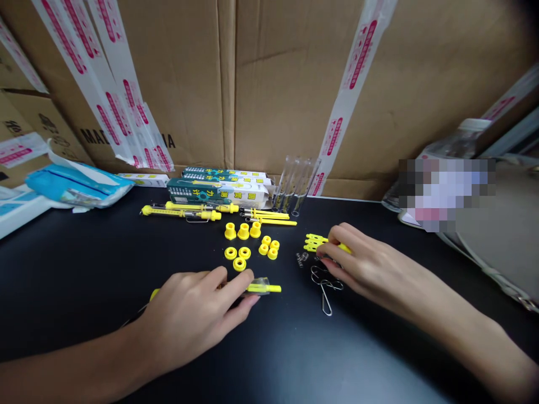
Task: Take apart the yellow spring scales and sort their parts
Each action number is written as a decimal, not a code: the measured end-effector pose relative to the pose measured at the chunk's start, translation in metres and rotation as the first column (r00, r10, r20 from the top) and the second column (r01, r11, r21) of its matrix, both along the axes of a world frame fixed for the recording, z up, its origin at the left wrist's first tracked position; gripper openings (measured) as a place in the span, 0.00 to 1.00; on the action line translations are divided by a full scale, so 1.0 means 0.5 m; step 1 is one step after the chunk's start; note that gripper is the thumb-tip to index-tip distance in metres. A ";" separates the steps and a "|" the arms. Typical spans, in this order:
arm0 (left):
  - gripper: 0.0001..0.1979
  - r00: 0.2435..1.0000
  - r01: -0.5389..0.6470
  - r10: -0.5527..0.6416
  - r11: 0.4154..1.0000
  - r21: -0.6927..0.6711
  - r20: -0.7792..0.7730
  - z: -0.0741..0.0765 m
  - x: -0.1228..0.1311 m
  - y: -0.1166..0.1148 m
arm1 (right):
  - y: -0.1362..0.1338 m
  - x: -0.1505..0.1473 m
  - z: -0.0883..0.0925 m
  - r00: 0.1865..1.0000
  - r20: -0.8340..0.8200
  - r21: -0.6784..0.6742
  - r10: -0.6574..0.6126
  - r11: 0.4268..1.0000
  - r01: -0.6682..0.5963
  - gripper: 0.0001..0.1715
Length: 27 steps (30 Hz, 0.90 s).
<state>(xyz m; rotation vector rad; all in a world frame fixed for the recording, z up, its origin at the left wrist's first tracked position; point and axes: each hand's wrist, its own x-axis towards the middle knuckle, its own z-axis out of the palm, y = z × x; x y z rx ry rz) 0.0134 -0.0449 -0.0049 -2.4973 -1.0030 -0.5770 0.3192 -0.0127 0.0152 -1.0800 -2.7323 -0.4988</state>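
My left hand (202, 306) is closed around a partly built spring scale (263, 288). Its clear tube and yellow rod stick out to the right of the fingers, and a yellow end shows behind the hand. Over at the right, my right hand (351, 255) reaches down among small parts, thumb and fingers pinched together. Whatever lies between its fingertips is hidden. Flat yellow strips (314, 242) lie under and beside these fingers. Small coil springs (302, 258) are just left of the fingertips, and bent wire hooks (327, 297) lie below them.
Yellow flanged caps (243, 231), rings (240, 264) and small bushings (273, 253) sit mid-table. Behind are finished spring scales (181, 212), yellow rods (273, 222), printed boxes (219, 193) and upright clear tubes (300, 188). A blue packet (80, 182) is left; a bottle (455, 143) and bag (497, 224) are right.
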 end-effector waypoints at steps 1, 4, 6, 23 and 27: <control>0.13 1.000 -0.001 0.001 1.000 0.006 0.003 0.000 0.000 0.000 | -0.001 -0.002 0.001 1.000 0.002 0.005 0.005 1.000 -0.005 0.14; 0.12 1.000 -0.004 0.004 1.000 0.005 0.004 -0.002 0.000 -0.002 | -0.005 -0.006 0.002 1.000 -0.018 0.003 0.017 1.000 -0.017 0.14; 0.11 1.000 -0.007 0.007 1.000 0.006 0.003 -0.002 0.000 -0.002 | -0.007 -0.009 0.004 0.999 -0.042 -0.006 0.022 1.000 -0.023 0.14; 0.09 1.000 0.006 -0.006 1.000 0.001 0.012 -0.001 0.000 0.000 | -0.014 -0.019 -0.002 0.997 -0.006 0.012 0.080 0.997 -0.080 0.13; 0.09 1.000 0.010 -0.010 1.000 -0.007 0.018 -0.001 -0.001 -0.002 | -0.013 -0.021 -0.005 0.995 -0.010 0.003 0.096 0.995 -0.096 0.14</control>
